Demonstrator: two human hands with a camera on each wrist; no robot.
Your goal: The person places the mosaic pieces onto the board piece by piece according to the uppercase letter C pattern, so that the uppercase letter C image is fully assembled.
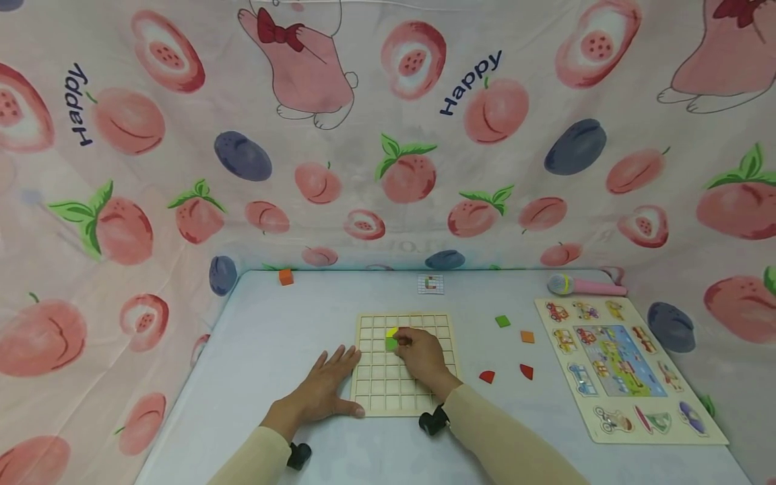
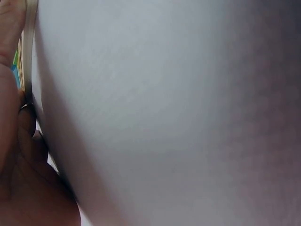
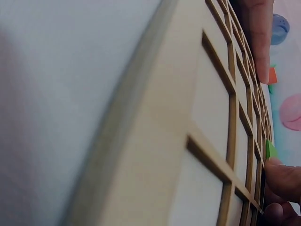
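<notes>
A square wooden grid board (image 1: 370,384) lies on the white table. My left hand (image 1: 327,387) rests at its left side, fingers spread, with fingertips and thumb at the frame; the left wrist view shows only part of this hand (image 2: 28,165). Over the upper middle of the grid, my right hand (image 1: 422,353) has its fingers curled and pinches a small red piece (image 1: 402,329), mostly hidden by the fingertips. Just left of them, a yellow piece (image 1: 391,332) and a green square tile (image 1: 391,344) sit in the grid. In the right wrist view, the thumb (image 3: 284,181) is right by the green tile (image 3: 271,149).
Right of the board lie a green tile (image 1: 502,321), an orange tile (image 1: 527,337) and two red quarter-circle pieces (image 1: 487,377). Farther right are a picture puzzle board (image 1: 582,404) and a pink toy microphone (image 1: 597,288). A pattern card (image 1: 431,284) and an orange block (image 1: 285,277) are at the back.
</notes>
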